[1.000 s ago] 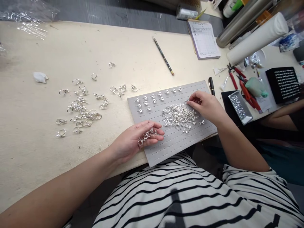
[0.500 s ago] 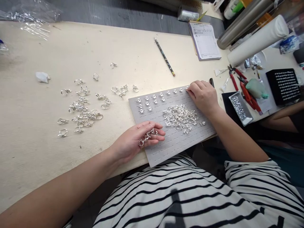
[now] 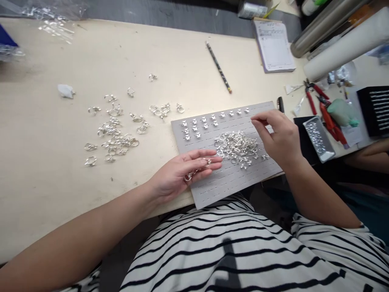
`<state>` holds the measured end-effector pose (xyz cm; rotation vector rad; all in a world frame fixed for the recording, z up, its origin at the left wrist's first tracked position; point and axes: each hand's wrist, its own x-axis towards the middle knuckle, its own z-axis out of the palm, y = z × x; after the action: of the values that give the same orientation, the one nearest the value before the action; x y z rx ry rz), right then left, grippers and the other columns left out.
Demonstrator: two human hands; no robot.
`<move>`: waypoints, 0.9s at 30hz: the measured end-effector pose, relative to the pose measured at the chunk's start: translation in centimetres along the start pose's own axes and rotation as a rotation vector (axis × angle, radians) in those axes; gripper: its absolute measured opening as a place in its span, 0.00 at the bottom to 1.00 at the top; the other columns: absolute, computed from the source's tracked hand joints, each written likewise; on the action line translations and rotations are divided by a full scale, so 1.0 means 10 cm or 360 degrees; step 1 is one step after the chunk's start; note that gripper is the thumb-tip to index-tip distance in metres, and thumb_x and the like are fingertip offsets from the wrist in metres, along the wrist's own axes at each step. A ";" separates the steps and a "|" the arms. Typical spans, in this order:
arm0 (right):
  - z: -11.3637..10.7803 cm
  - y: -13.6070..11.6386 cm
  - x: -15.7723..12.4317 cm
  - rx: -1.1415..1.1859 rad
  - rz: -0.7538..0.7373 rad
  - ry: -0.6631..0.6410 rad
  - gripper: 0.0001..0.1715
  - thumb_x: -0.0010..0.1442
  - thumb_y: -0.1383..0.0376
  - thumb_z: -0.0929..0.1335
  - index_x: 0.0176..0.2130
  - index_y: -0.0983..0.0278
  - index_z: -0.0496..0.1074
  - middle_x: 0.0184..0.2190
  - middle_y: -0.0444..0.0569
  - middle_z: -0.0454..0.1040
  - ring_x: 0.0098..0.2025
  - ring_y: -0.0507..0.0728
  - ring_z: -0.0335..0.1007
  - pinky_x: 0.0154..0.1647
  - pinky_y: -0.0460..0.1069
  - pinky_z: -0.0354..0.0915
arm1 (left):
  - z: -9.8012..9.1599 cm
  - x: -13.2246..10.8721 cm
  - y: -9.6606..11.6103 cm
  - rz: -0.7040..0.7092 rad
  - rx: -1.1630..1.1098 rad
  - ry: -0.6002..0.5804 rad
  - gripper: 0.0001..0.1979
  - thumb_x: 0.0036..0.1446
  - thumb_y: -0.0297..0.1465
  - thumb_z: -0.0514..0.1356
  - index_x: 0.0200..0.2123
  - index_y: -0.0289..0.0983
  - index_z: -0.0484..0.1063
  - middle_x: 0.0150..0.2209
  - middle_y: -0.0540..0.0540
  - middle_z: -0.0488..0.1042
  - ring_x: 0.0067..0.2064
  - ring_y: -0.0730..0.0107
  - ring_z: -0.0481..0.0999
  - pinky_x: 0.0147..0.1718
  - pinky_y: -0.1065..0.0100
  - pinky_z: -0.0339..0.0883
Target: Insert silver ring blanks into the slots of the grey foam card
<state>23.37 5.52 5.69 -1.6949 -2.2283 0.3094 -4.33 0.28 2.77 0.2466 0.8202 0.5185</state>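
Note:
My left hand (image 3: 194, 166) is cupped palm-up over the near left part of a grey slotted board (image 3: 219, 190). Several silver rings (image 3: 190, 175) lie in it, held under the thumb. Above the board's far right part is my right hand (image 3: 278, 136), thumb and forefinger tips close together with no ring visible between them. Left of those fingertips, a ring (image 3: 246, 110) stands in a slot at the end of the far row. More rings stand upright in rows at the board's far left. A loose heap of rings (image 3: 237, 146) lies mid-board between my hands.
Scattered rings (image 3: 120, 140) lie on the pale table left of the board. Beyond are a pencil (image 3: 219, 67) and a notepad (image 3: 275, 46). To the right are red-handled pliers (image 3: 331, 121), a small metal tray (image 3: 319, 138) and a black ring holder (image 3: 377, 109). Another person's arm shows at the right edge.
My right hand has drawn back from the far row, leaving a ring standing in its slot. My left fingers have closed a little more over the rings. The view has shifted slightly.

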 end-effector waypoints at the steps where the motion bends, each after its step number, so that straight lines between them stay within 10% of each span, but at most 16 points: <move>1: 0.00 -0.10 -0.07 0.0053 -0.0056 -0.0041 0.15 0.73 0.56 0.62 0.47 0.55 0.76 0.44 0.52 0.79 0.47 0.62 0.75 0.50 0.58 0.69 | 0.01 0.00 0.00 0.0010 -0.0042 -0.0032 0.13 0.65 0.24 0.63 0.52 0.37 0.79 0.56 0.41 0.80 0.56 0.67 0.81 0.48 0.79 0.75; 9: 0.20 -0.59 -0.29 0.0396 -0.0698 -0.0174 0.14 0.69 0.68 0.69 0.52 0.58 0.76 0.44 0.48 0.79 0.46 0.54 0.77 0.47 0.51 0.74 | -0.03 0.04 -0.04 0.0131 -0.0310 -0.0118 0.19 0.64 0.21 0.59 0.56 0.33 0.77 0.53 0.38 0.82 0.51 0.64 0.83 0.54 0.66 0.76; 27: 0.31 -0.67 -0.22 0.0361 -0.0776 -0.0232 0.06 0.68 0.72 0.68 0.44 0.61 0.69 0.41 0.47 0.79 0.44 0.54 0.74 0.45 0.51 0.70 | -0.05 0.07 -0.09 0.0178 -0.0275 -0.0234 0.12 0.69 0.29 0.57 0.48 0.32 0.80 0.47 0.41 0.82 0.48 0.68 0.80 0.53 0.68 0.74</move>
<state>16.75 1.64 5.02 -1.0030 -2.5070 0.5483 -3.97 -0.07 1.64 0.1694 0.6168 0.6648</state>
